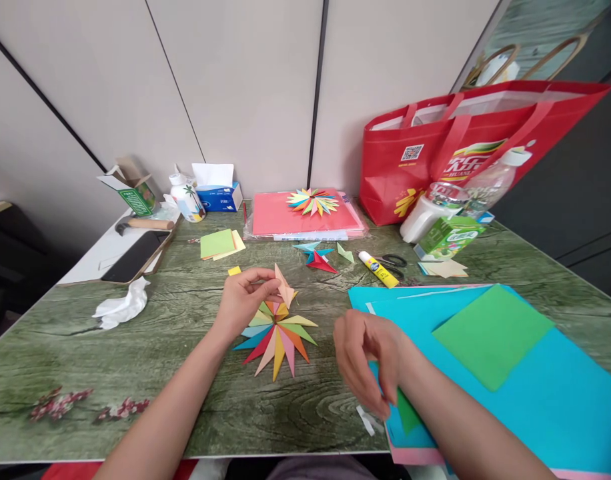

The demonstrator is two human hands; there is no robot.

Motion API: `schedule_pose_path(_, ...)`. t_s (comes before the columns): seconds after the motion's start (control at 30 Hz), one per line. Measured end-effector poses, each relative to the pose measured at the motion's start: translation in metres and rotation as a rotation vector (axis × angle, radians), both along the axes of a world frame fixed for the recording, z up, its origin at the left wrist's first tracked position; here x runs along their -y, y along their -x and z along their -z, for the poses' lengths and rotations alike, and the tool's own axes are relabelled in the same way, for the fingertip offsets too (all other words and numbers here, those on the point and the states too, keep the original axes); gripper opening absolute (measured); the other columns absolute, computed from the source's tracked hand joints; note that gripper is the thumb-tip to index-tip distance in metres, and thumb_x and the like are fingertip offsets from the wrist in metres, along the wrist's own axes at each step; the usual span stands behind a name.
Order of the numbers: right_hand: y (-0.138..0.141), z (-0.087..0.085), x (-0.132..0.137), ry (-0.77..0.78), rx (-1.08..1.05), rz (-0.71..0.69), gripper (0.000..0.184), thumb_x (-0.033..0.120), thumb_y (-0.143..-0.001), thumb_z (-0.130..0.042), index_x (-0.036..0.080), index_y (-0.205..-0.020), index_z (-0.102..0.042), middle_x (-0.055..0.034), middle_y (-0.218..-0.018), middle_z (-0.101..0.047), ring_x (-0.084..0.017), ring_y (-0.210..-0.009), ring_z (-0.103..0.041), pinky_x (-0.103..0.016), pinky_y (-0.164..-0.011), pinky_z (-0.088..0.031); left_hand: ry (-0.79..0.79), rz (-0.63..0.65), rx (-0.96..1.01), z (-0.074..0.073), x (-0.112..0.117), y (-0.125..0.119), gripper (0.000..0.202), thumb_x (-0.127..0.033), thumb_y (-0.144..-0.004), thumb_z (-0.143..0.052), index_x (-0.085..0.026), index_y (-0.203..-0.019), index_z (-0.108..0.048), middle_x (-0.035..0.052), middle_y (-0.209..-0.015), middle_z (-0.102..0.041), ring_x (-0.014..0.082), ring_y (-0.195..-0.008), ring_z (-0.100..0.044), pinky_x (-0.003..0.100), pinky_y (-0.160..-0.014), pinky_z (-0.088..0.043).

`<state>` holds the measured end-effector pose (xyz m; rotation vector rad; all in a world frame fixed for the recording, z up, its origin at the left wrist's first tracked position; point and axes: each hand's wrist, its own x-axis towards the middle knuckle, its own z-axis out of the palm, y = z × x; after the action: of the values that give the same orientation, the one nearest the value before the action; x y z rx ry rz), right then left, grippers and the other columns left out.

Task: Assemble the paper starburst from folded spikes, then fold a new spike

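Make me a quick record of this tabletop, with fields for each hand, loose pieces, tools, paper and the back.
Left hand: pinches a peach folded piece at the far side of the nearer paper star
Right hand: loosely curled, nothing visibly held
Loose pieces: red folded piece, pale green folded piece
Tools: glue tube beside scissors
Paper: green square on blue sheets
Back: another paper star on a red paper pack

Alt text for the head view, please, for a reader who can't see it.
A person's left grip holds a folded peach paper piece by the far side of a multicolored paper star on a table. The loosely curled right grip is near large blue sheets. Beyond lie a glue stick, scissors and a second star on a red pack.
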<state>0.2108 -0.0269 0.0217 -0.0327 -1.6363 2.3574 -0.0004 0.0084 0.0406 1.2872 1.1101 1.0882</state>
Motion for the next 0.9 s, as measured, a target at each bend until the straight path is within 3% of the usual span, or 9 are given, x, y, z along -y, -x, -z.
schedule_pose_path(0.13,-0.003,-0.008,0.0,-0.091,0.074,-0.168,0.025,0.04,-0.061,-0.07,0.016,-0.069,-0.068,-0.0091,-0.076,-0.068,-0.018,-0.062,-0.067,-0.024,-0.06,-0.054,0.01,0.016,0.01,0.001,-0.001,0.0,0.027,-0.035,-0.061,-0.07,-0.012,-0.073,-0.063,0.0044,-0.067,-0.068,0.017,-0.058,-0.064,0.032,-0.059,-0.056)
schedule_pose_path(0.23,-0.001,-0.005,0.0,-0.091,0.102,-0.036,0.026,0.041,-0.06,-0.071,0.016,-0.068,-0.068,-0.0074,-0.07,-0.066,-0.017,-0.06,-0.065,-0.025,-0.058,-0.053,0.014,0.027,0.035,0.003,-0.001,0.0,0.026,-0.033,-0.062,-0.07,-0.012,-0.074,-0.063,0.0041,-0.067,-0.068,0.0166,-0.058,-0.064,0.031,-0.059,-0.056)
schedule_pose_path(0.33,0.005,0.003,-0.005,-0.054,0.142,0.377,0.029,0.044,-0.063,-0.068,0.015,-0.062,-0.063,-0.0017,-0.055,-0.061,-0.012,-0.046,-0.057,-0.023,-0.047,-0.048,0.005,0.029,0.045,0.004,-0.002,0.001,0.025,-0.033,-0.063,-0.069,-0.012,-0.075,-0.063,0.0047,-0.067,-0.068,0.0181,-0.062,-0.064,0.033,-0.061,-0.056)
schedule_pose_path(0.43,0.01,0.016,-0.017,-0.108,0.263,1.028,0.027,0.043,-0.073,-0.059,0.016,-0.072,-0.06,0.0004,-0.057,-0.059,-0.01,-0.049,-0.053,-0.023,-0.049,-0.046,0.007,0.025,0.038,0.005,-0.003,0.002,0.026,-0.034,-0.063,-0.069,-0.012,-0.076,-0.063,0.006,-0.069,-0.068,0.0199,-0.065,-0.065,0.035,-0.063,-0.056)
schedule_pose_path(0.53,0.006,0.034,-0.032,-0.565,0.474,1.546,0.016,0.03,-0.075,-0.056,0.017,-0.083,-0.062,-0.0067,-0.083,-0.062,-0.018,-0.074,-0.057,-0.033,-0.065,-0.049,-0.002,0.001,0.031,0.005,-0.003,0.003,0.026,-0.034,-0.063,-0.069,-0.012,-0.075,-0.063,0.005,-0.068,-0.068,0.0178,-0.061,-0.064,0.033,-0.061,-0.056)
schedule_pose_path(0.6,0.001,0.046,-0.04,-0.948,0.595,1.579,0.017,0.018,-0.077,-0.051,0.019,-0.086,-0.064,-0.0098,-0.103,-0.058,-0.023,-0.098,-0.051,-0.044,-0.084,-0.043,-0.009,-0.004,0.036,0.005,-0.003,0.002,0.026,-0.034,-0.062,-0.07,-0.012,-0.074,-0.063,0.0043,-0.067,-0.068,0.0167,-0.059,-0.064,0.032,-0.059,-0.056)
schedule_pose_path(0.67,-0.004,0.056,-0.046,-1.162,0.719,1.519,0.024,0.011,-0.076,-0.047,0.02,-0.09,-0.065,-0.0104,-0.112,-0.055,-0.026,-0.107,-0.044,-0.049,-0.09,-0.037,-0.006,0.005,0.049,0.004,-0.002,0.002,0.026,-0.035,-0.061,-0.07,-0.012,-0.074,-0.063,0.0042,-0.066,-0.068,0.0164,-0.058,-0.063,0.032,-0.059,-0.056)
schedule_pose_path(0.77,-0.007,0.065,-0.049,-1.249,0.853,1.449,0.026,0.008,-0.076,-0.046,0.018,-0.091,-0.064,-0.0111,-0.103,-0.059,-0.026,-0.103,-0.045,-0.047,-0.087,-0.039,0.006,0.02,0.073,0.003,-0.002,0.001,0.027,-0.034,-0.061,-0.07,-0.012,-0.074,-0.064,0.0039,-0.065,-0.067,0.0167,-0.058,-0.063,0.032,-0.059,-0.055)
schedule_pose_path(0.9,-0.006,0.06,-0.046,-1.155,0.86,1.466,0.016,0.015,-0.074,-0.054,0.015,-0.087,-0.062,-0.0094,-0.088,-0.061,-0.022,-0.086,-0.054,-0.038,-0.075,-0.045,0.01,0.02,0.089,0.002,-0.002,0.0,0.024,-0.032,-0.061,-0.071,-0.012,-0.072,-0.064,0.0033,-0.063,-0.067,0.0155,-0.057,-0.062,0.031,-0.057,-0.055)
